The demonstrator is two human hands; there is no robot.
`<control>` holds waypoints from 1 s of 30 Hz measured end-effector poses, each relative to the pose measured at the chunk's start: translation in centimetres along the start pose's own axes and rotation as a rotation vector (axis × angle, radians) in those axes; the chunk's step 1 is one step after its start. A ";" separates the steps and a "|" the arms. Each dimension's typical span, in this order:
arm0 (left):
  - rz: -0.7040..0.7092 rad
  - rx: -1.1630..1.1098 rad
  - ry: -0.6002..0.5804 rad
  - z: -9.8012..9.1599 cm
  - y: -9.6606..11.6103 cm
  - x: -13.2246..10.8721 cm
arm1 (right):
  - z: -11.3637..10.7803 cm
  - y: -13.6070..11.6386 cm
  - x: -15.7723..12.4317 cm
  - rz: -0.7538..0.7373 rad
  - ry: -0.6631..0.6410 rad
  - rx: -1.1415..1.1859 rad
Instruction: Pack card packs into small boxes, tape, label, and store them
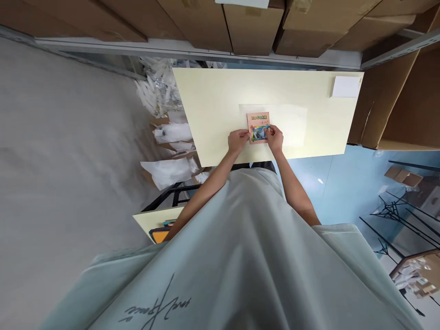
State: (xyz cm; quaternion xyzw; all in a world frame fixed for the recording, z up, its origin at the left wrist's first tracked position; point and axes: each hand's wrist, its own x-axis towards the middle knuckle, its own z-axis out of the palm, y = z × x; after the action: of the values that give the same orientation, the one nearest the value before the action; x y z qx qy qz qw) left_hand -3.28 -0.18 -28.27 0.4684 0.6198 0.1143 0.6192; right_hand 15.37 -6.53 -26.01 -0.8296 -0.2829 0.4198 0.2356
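Note:
A small pink booklet-like item (258, 117) shows a green printed title and a rainbow-framed landscape picture; whether it is a thin booklet or a flat box I cannot make out. My left hand (238, 140) pinches its lower left edge between thumb and fingers. At its right edge my right hand (274, 138) grips it, the thumb lying over the picture. The item is just above a pale sheet (290, 126) on the cream tabletop (209, 114). Both forearms reach in from below, and the curled fingers partly hide the item's sides.
A white flat box (344, 87) lies at the table's far right corner. Cardboard boxes (252, 30) line a shelf behind the table. A big open carton (395, 105) stands right. Bags of white packaging (160, 87) sit left, and a second small table (144, 220) stands lower left.

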 end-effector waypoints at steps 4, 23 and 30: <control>-0.080 -0.001 0.050 0.3 0.4 -0.6 | -0.1 0.8 0.2 -0.032 0.030 0.027; -0.007 0.219 0.374 2.9 4.1 -2.5 | 0.6 1.0 -3.1 -0.357 -0.125 -0.326; 0.136 0.041 0.361 4.8 6.5 -4.9 | -2.5 2.3 -1.6 -0.334 -0.253 -0.015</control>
State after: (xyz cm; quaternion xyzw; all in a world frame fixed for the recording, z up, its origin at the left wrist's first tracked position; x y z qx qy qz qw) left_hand 2.73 -2.34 -21.29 0.4937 0.6899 0.2252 0.4792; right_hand 17.29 -9.60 -25.21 -0.7135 -0.4469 0.4737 0.2585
